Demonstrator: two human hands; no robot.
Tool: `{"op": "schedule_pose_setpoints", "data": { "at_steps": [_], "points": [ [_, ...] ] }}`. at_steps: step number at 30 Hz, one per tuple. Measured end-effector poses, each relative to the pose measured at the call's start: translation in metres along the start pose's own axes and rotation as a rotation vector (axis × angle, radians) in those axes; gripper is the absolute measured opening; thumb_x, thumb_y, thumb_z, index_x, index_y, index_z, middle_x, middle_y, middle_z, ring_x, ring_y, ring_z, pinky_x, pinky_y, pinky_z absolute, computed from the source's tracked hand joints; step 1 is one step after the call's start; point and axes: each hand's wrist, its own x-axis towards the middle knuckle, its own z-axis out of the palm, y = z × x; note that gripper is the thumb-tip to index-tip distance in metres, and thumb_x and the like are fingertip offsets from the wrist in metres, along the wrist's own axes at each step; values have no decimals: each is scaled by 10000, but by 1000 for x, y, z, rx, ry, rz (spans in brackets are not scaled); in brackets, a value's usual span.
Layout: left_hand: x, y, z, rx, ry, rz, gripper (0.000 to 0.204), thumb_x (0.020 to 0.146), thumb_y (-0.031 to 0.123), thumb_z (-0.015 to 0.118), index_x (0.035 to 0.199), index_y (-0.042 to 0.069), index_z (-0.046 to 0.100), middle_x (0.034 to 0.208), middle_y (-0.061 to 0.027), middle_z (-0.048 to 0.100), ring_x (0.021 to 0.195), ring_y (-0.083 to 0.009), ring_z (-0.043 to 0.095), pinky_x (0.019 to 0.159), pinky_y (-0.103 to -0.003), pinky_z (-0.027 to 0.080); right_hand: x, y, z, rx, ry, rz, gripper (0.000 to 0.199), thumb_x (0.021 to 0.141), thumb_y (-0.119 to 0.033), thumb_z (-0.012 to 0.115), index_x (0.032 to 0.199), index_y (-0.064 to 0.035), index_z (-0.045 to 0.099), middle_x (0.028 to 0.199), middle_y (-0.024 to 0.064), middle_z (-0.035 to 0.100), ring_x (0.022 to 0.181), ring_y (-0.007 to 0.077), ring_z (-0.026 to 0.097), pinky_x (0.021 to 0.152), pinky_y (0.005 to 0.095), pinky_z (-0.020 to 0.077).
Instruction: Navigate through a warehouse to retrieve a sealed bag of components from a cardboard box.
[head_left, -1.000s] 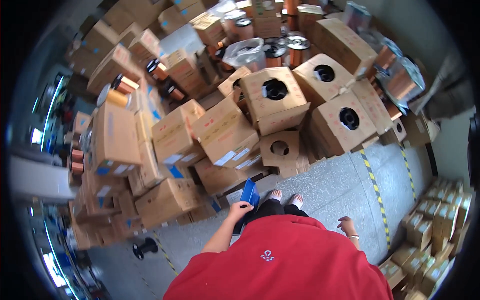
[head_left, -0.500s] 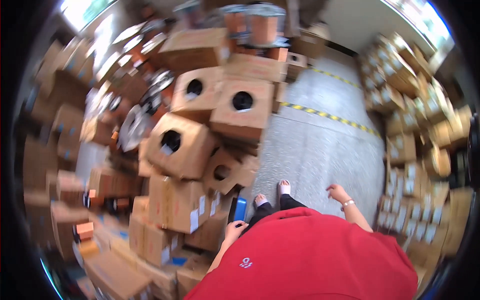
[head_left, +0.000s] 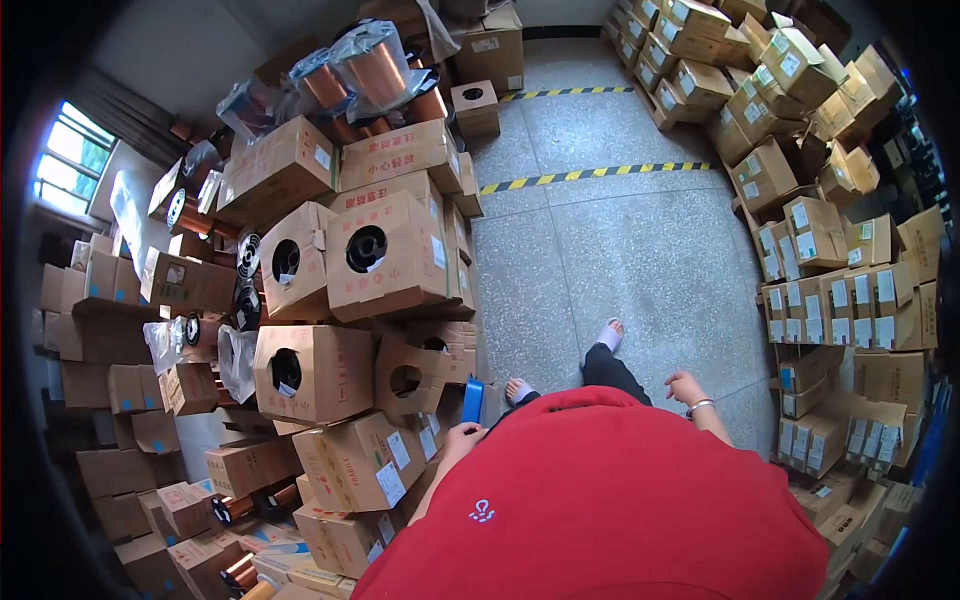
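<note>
My left hand (head_left: 463,437) is closed around a blue hand-held device (head_left: 473,400), held low by my left thigh. Part of the device is hidden by the fingers, and its exact kind cannot be made out. Just left of it stand stacked cardboard boxes (head_left: 350,460) with white labels and a torn box with a round hole (head_left: 406,381). My right hand (head_left: 684,388), a bracelet at its wrist, hangs out over the floor with loosely bent fingers and nothing in them.
Large cartons (head_left: 390,262) with black spools showing through round holes line the left side. Behind them stand plastic-wrapped copper wire spools (head_left: 372,68). A grey floor aisle (head_left: 640,260) crossed by yellow-black tape (head_left: 600,173) runs ahead. Labelled boxes (head_left: 835,310) fill the right side.
The view has turned, so the aisle now runs more directly ahead and the boxes have shifted. My feet have stepped along. The blue device stays in my left hand.
</note>
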Motion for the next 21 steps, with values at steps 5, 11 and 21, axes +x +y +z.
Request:
{"op": "schedule_pose_setpoints", "data": {
  "at_steps": [5,11,21],
  "points": [
    [31,31,31,95,44,-71,223,690,231,699,777,33,643,667,-49,612,627,-90,559,593,-244,447,41,8,-28,72,-45,-1,292,737,-34,369,931,-46,588,637,94,610,469,125,478,415,272,377],
    [71,54,74,157,63,20,222,698,201,696,814,19,642,688,-32,610,652,-109,559,622,-254,456,107,8,-93,-5,39,-224,228,743,-74,469,897,-59,637,673,86,625,537,157,563,490,307,451],
    [194,253,170,154,74,48,149,712,128,702,773,4,647,666,7,587,609,-58,508,556,-201,412,190,3,-220,234,186,7,202,735,-79,464,869,-52,613,724,101,631,641,175,613,637,329,469]
  ]
}}
